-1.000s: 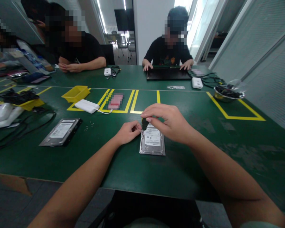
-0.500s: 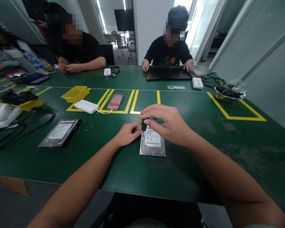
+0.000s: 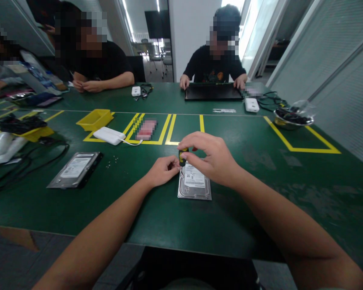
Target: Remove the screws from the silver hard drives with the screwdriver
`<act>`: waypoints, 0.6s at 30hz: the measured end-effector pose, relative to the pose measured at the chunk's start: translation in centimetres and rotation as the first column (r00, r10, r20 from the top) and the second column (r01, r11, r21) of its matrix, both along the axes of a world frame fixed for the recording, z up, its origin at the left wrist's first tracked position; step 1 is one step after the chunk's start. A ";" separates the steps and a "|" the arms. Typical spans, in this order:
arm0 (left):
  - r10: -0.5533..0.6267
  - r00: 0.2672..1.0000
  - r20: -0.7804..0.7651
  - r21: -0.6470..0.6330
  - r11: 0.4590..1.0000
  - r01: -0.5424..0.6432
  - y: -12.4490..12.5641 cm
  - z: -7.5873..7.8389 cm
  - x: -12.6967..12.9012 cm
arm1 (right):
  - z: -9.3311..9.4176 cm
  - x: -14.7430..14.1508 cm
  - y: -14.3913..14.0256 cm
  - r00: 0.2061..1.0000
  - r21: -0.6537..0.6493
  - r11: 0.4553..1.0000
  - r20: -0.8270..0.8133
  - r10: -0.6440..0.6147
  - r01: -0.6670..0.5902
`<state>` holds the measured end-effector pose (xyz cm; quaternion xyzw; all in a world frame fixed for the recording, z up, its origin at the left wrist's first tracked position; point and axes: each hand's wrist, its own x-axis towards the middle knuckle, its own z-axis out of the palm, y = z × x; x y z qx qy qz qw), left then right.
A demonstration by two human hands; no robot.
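Observation:
A silver hard drive (image 3: 194, 189) with a white label lies flat on the green table in front of me. My right hand (image 3: 213, 155) is closed round the handle of a short black-and-yellow screwdriver (image 3: 182, 158), held upright over the drive's left side. The fingers arch over its top and the thumb presses its side. My left hand (image 3: 165, 170) rests at the drive's left edge, fingers curled near the screwdriver's tip; what they pinch, if anything, is hidden. A second hard drive (image 3: 75, 169) lies to the left, with several tiny screws (image 3: 111, 163) beside it.
Beyond my hands are a yellow bin (image 3: 95, 120), a white power bank (image 3: 109, 135) with a cable and yellow tape markings. Black cables and another yellow bin (image 3: 39, 133) stand left. A metal bowl (image 3: 293, 121) stands at right. Across the table a person handles a black panel (image 3: 213, 92).
The screwdriver handle has turned in my right hand, showing more yellow now. My left hand stays at the drive's edge, and the drive has not moved.

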<state>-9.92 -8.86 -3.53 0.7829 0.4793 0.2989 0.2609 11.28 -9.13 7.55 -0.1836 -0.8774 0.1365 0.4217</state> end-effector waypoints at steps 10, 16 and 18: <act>-0.004 1.000 -0.001 -0.002 1.000 0.003 0.1 0.0 0.0 | -0.1 -0.1 -0.1 1.000 -0.055 0.998 -0.021 0.002 -0.003; 0.003 1.000 0.002 0.003 1.000 -0.003 0.0 0.0 0.0 | 0.0 -0.2 0.0 0.998 -0.042 0.999 -0.052 0.019 -0.021; 0.003 1.000 0.004 0.007 1.000 -0.003 0.0 0.0 0.0 | 0.0 -0.2 0.0 0.999 -0.043 0.999 -0.047 0.011 -0.013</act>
